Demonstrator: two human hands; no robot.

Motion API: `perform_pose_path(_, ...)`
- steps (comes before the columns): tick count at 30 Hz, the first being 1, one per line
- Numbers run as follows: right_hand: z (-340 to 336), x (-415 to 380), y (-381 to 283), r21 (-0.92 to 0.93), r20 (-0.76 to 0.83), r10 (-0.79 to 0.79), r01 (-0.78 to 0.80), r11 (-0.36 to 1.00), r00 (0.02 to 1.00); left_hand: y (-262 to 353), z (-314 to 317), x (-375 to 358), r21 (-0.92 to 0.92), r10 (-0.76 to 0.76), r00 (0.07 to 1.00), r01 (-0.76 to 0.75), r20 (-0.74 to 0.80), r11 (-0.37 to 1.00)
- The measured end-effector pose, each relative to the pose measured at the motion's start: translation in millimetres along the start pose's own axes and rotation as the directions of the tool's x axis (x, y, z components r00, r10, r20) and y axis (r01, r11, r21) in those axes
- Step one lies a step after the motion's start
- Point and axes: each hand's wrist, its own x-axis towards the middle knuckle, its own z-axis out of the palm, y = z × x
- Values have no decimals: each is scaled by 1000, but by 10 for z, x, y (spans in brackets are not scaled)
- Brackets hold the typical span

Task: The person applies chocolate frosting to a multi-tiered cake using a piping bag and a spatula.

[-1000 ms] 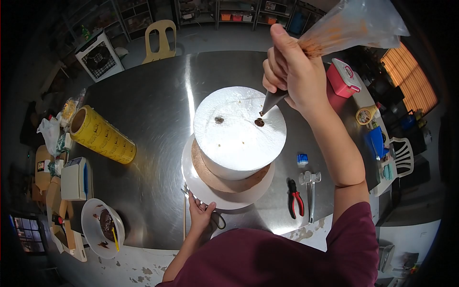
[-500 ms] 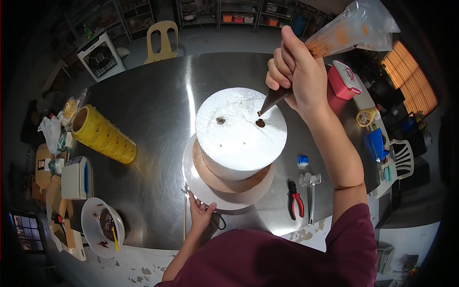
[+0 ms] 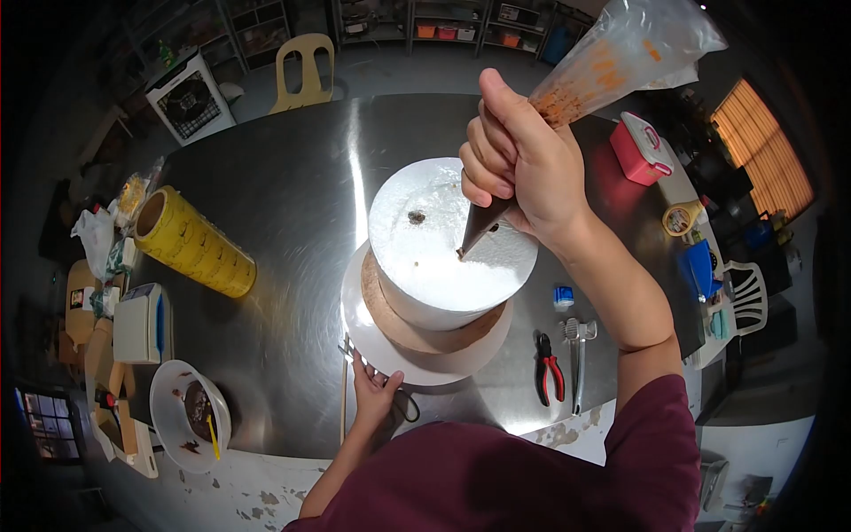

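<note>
My right hand (image 3: 523, 168) is wrapped around a piping bag (image 3: 612, 62) with brown filling packed toward its tip. The tip touches, or nearly touches, the top of a white cylinder (image 3: 417, 182) that looks like foam. A brown dab (image 3: 416, 217) marks the left of that top; another is partly hidden behind the bag. Under the cylinder sit a brown disc (image 3: 390, 324) and a wider round white board (image 3: 355, 306). At the board's front-left edge, my left hand (image 3: 375, 395) grips the rim between thumb and fingers. A dark loop (image 3: 409, 406) shows beside this hand.
Red-handled pliers (image 3: 550, 372), a metal mallet (image 3: 579, 355) and a small blue-and-white container (image 3: 563, 297) lie to the right on the steel table (image 3: 284, 177). A yellow roll of film (image 3: 199, 244), a scale (image 3: 142, 324) and a bowl (image 3: 222, 403) of brown mixture stand left.
My right hand has brought the piping bag left and toward me, so its tip moved from the right-hand dab to nearer the middle. My left hand remains at the board's edge.
</note>
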Motion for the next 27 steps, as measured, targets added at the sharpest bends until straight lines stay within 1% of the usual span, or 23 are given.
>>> perform_pose_path(6,79,-19,16,-119,-25,-46,43,992,999,-2,11,-4,-6,3,1000,-3,-12,1000)
perform_pose_path(9,105,-35,25,-151,13,-74,75,986,997,40,27,-12,-36,-50,998,49,-30,998)
perform_pose_path(12,106,-38,33,-189,35,-99,104,976,994,47,32,-11,-39,-60,998,58,-33,998)
perform_pose_path(21,140,-43,31,-185,46,-101,108,977,994,31,26,-7,-53,-42,999,40,-22,998)
perform_pose_path(27,141,-37,30,-218,53,-114,123,968,992,48,35,-11,-61,-42,999,41,-25,997)
